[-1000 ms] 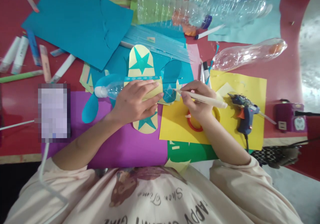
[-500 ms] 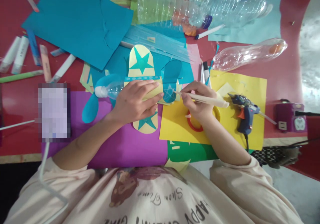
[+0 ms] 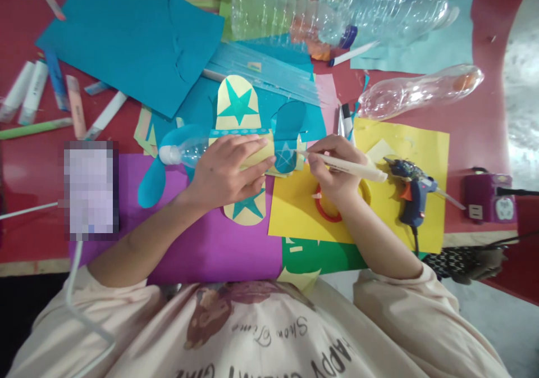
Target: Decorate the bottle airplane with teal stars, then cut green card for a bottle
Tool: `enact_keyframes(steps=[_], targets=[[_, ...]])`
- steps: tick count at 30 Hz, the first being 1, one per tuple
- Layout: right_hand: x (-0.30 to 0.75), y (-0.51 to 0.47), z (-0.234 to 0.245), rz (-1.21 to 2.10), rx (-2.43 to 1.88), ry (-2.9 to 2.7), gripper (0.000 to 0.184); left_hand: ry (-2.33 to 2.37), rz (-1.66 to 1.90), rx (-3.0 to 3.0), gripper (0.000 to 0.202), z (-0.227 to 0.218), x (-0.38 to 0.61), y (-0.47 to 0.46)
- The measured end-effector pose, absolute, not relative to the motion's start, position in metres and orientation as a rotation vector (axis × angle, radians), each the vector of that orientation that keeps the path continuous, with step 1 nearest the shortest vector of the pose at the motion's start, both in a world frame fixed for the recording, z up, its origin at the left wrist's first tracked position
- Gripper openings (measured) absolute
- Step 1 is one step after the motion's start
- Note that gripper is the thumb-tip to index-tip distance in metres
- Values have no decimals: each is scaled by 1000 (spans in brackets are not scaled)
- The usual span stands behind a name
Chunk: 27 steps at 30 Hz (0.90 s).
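Seen from above, you are seated at a red bench (image 3: 484,125) crowded with craft supplies. Your left hand (image 3: 229,170) lies palm down over the middle of a bottle plane (image 3: 189,152), fingers curled across its pale yellow paper wrap and clasping it in place. The bottle lies on its side with its white cap (image 3: 168,154) pointing left. A rounded yellow wing (image 3: 238,105) with a teal star sticks out on the far side, and a matching wing (image 3: 249,209) shows just below your hand.

Your right hand (image 3: 332,176) is closed around a white pen (image 3: 353,168), pinched between thumb and fingers. The pen's tip meets the right edge of a teal disc (image 3: 285,159) at the plane's right end, and a thin star outline shows on that disc.

The plane rests partly on a purple sheet (image 3: 210,249) and partly on a yellow sheet (image 3: 404,142). A red ring (image 3: 326,214) lies under your right wrist. A blue glue gun (image 3: 410,190) sits on the yellow sheet, just to the right of the pen's end. A green sheet (image 3: 320,257) peeks out near your chest.

Farther away lie a large blue sheet (image 3: 126,35) and several clear plastic bottles (image 3: 337,7). One more clear bottle (image 3: 421,89) lies on its side at the right. Markers (image 3: 25,91) are scattered along the left edge, and a small purple device (image 3: 488,198) sits at the far right.
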State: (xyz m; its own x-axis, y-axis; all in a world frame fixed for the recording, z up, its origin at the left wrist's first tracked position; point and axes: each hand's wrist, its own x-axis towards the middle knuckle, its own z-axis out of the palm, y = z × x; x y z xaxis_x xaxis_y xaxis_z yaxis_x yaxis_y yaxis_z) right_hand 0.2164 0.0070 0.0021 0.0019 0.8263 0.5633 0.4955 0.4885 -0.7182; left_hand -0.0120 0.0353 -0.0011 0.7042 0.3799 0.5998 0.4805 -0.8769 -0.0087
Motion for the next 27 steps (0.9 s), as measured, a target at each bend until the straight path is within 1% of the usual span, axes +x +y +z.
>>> enact_keyframes(steps=[4,16,20,27], targets=[[217,7,3,402,-1151,-1652,12,-687,-902,-2772,31,-1,-13,35],[216,6,3,394,-1151,-1628,11,-701,-981,-2798,25,-2,-12,35],[216,5,3,387,-1148,-1696,14,-698,-993,-2812,25,-1,-11,35],[215,6,1,334,-1005,-1700,10,-697,-955,-2778,27,1,-12,36]])
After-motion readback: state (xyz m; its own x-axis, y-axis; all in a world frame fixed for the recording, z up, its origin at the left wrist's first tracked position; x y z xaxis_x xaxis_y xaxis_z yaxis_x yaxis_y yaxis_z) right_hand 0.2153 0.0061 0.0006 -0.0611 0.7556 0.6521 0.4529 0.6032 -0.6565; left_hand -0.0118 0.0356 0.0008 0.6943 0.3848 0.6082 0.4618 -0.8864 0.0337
